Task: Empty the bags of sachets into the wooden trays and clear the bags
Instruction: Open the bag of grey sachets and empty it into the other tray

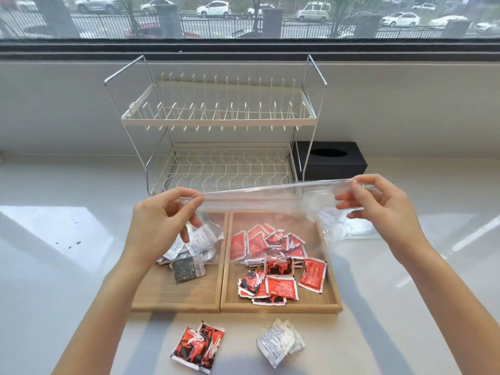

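Note:
Both of my hands hold a clear plastic bag [270, 201] stretched level above two wooden trays. My left hand [165, 215] pinches its left corner and my right hand [378, 204] pinches its right corner. The bag looks empty. The left tray [186, 296] holds a pile of silver and grey sachets [194, 247], partly hidden behind my left hand. Several red sachets [273, 263] lie scattered in the right tray [319, 299]. In front of the trays, red sachets [197, 346] and white sachets [280, 341] lie loose on the white counter.
A white two-tier wire dish rack [219, 123] stands behind the trays. A black tissue box [330, 158] sits to its right against the wall. A window runs along the back above the counter.

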